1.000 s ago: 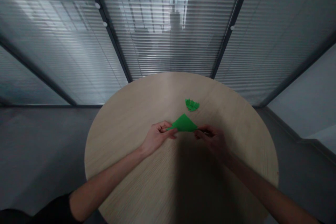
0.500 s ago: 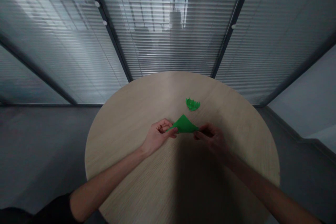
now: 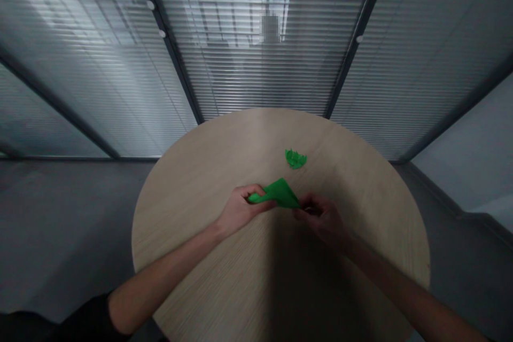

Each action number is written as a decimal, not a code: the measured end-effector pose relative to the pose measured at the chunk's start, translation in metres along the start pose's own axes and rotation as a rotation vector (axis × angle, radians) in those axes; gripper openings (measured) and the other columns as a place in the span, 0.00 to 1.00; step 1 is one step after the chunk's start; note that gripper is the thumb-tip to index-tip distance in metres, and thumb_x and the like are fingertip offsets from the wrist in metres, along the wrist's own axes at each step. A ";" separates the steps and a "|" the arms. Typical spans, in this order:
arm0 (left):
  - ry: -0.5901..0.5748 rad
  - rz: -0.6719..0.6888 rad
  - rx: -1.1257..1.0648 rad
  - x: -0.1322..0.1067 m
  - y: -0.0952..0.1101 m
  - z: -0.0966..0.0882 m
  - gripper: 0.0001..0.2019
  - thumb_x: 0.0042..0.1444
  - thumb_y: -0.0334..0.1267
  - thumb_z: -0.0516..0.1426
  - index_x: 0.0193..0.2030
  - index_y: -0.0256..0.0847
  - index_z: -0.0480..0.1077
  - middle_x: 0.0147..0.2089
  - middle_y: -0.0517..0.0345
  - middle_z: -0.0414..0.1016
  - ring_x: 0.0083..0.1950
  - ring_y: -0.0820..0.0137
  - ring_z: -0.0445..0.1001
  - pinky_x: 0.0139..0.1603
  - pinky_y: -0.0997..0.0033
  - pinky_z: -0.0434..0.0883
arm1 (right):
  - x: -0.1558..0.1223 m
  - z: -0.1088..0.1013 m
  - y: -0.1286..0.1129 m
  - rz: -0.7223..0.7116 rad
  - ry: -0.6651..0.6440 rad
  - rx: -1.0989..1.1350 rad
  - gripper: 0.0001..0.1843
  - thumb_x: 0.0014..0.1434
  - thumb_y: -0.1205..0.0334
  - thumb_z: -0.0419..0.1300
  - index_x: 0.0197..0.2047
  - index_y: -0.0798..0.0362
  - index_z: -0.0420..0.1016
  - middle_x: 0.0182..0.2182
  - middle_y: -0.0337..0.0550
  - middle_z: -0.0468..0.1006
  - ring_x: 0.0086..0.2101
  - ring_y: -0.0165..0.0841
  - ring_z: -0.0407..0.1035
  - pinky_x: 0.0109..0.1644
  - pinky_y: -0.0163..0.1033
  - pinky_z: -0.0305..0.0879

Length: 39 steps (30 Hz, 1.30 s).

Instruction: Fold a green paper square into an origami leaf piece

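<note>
Between my two hands is a folded sheet of green paper (image 3: 282, 193), its top corner pointing away from me. My left hand (image 3: 242, 206) grips its left part, thumb along the near edge and fingers curled behind. The right corner is pinched in the fingertips of my right hand (image 3: 323, 217). Just beyond the paper, a small green piece (image 3: 295, 159) with several jagged points lies on the table; it looks like folded paper, though its exact kind is too small to tell.
The round wooden table (image 3: 192, 171) spans the middle of the view. Behind it stand glass panels with horizontal blinds (image 3: 264, 85) in dark frames. A grey floor (image 3: 80, 214) shows at the left, a white wall (image 3: 473, 155) at the right.
My left hand has taken a fuller grip, with the paper's left end now between thumb and fingers. The paper has tilted, its right corner lower; the right hand still pinches it.
</note>
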State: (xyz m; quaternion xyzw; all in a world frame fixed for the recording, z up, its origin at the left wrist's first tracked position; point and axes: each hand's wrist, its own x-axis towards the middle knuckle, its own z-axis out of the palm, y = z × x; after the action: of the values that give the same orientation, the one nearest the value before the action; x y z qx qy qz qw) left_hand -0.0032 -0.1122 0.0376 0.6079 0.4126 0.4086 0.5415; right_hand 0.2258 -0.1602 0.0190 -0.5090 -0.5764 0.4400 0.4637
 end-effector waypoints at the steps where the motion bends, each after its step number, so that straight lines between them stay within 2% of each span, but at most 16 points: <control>1: 0.013 0.000 0.032 -0.001 0.001 0.001 0.17 0.47 0.42 0.72 0.25 0.38 0.69 0.26 0.64 0.70 0.26 0.78 0.65 0.26 0.78 0.60 | 0.000 0.000 -0.001 -0.003 0.006 -0.002 0.16 0.54 0.49 0.72 0.33 0.51 0.75 0.28 0.40 0.77 0.28 0.33 0.73 0.32 0.38 0.70; 3: 0.009 -0.006 0.044 -0.002 0.001 0.003 0.17 0.48 0.43 0.71 0.25 0.38 0.68 0.24 0.66 0.67 0.24 0.79 0.62 0.24 0.78 0.57 | -0.001 0.000 -0.003 -0.001 0.010 0.001 0.17 0.55 0.47 0.71 0.34 0.52 0.76 0.30 0.41 0.78 0.29 0.34 0.74 0.32 0.38 0.72; 6: -0.044 -0.041 -0.051 -0.005 0.001 0.009 0.18 0.50 0.45 0.70 0.28 0.38 0.67 0.24 0.64 0.71 0.25 0.77 0.67 0.26 0.78 0.61 | -0.001 0.000 -0.005 0.019 0.009 0.047 0.21 0.54 0.44 0.72 0.38 0.52 0.75 0.32 0.43 0.80 0.31 0.35 0.77 0.34 0.38 0.74; 11: -0.073 -0.059 -0.203 -0.007 0.000 0.018 0.21 0.47 0.42 0.73 0.32 0.39 0.63 0.26 0.66 0.71 0.26 0.77 0.70 0.28 0.78 0.68 | 0.002 0.003 -0.004 0.026 0.040 0.124 0.22 0.53 0.43 0.73 0.36 0.51 0.73 0.26 0.39 0.78 0.27 0.33 0.77 0.32 0.37 0.74; 14: -0.068 -0.060 -0.268 -0.006 -0.001 0.020 0.25 0.45 0.41 0.75 0.41 0.40 0.64 0.30 0.65 0.74 0.28 0.75 0.73 0.28 0.78 0.69 | 0.002 0.004 -0.003 0.010 0.054 0.094 0.19 0.54 0.45 0.72 0.33 0.51 0.73 0.24 0.39 0.78 0.26 0.33 0.76 0.31 0.36 0.72; 17: -0.067 -0.080 -0.310 -0.003 -0.001 0.021 0.29 0.45 0.44 0.75 0.48 0.39 0.67 0.32 0.62 0.77 0.30 0.72 0.76 0.31 0.74 0.73 | 0.001 0.006 -0.003 -0.010 0.076 0.066 0.18 0.54 0.47 0.72 0.32 0.51 0.73 0.23 0.38 0.78 0.25 0.32 0.74 0.29 0.36 0.71; 20: -0.079 -0.094 -0.274 -0.002 -0.001 0.020 0.22 0.50 0.49 0.72 0.41 0.35 0.73 0.32 0.58 0.78 0.32 0.72 0.76 0.34 0.73 0.72 | 0.000 0.007 -0.004 -0.023 0.079 0.048 0.17 0.54 0.49 0.72 0.31 0.51 0.73 0.23 0.38 0.77 0.25 0.32 0.74 0.29 0.35 0.71; 24: -0.078 -0.078 -0.188 -0.002 0.001 0.018 0.19 0.53 0.51 0.69 0.34 0.35 0.77 0.28 0.59 0.76 0.29 0.73 0.72 0.31 0.74 0.67 | -0.001 0.007 -0.005 -0.032 0.074 0.032 0.17 0.55 0.48 0.71 0.31 0.51 0.74 0.23 0.39 0.77 0.25 0.32 0.74 0.30 0.35 0.70; 30: -0.058 -0.058 -0.147 -0.002 0.002 0.018 0.19 0.52 0.52 0.68 0.32 0.35 0.77 0.25 0.62 0.71 0.26 0.75 0.65 0.28 0.75 0.60 | -0.001 0.006 -0.007 -0.021 0.047 -0.001 0.19 0.59 0.44 0.68 0.32 0.51 0.73 0.22 0.39 0.78 0.24 0.32 0.74 0.28 0.35 0.68; 35: -0.084 -0.045 -0.119 -0.002 0.002 0.018 0.19 0.55 0.53 0.66 0.33 0.35 0.78 0.26 0.61 0.70 0.27 0.74 0.65 0.28 0.75 0.59 | -0.001 0.007 -0.007 -0.012 0.044 0.016 0.20 0.58 0.43 0.69 0.31 0.51 0.72 0.22 0.38 0.76 0.23 0.31 0.72 0.28 0.35 0.69; 39: -0.112 -0.043 -0.134 -0.001 0.000 0.019 0.20 0.55 0.54 0.66 0.34 0.35 0.77 0.27 0.61 0.70 0.28 0.74 0.65 0.29 0.74 0.60 | 0.001 0.008 -0.008 0.023 0.025 0.081 0.21 0.56 0.43 0.69 0.42 0.51 0.73 0.28 0.38 0.77 0.25 0.31 0.74 0.28 0.36 0.73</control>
State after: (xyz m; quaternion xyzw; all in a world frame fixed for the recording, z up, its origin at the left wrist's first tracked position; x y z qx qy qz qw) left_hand 0.0142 -0.1195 0.0356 0.5832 0.3664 0.3888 0.6119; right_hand 0.2166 -0.1607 0.0257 -0.5020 -0.5465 0.4620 0.4857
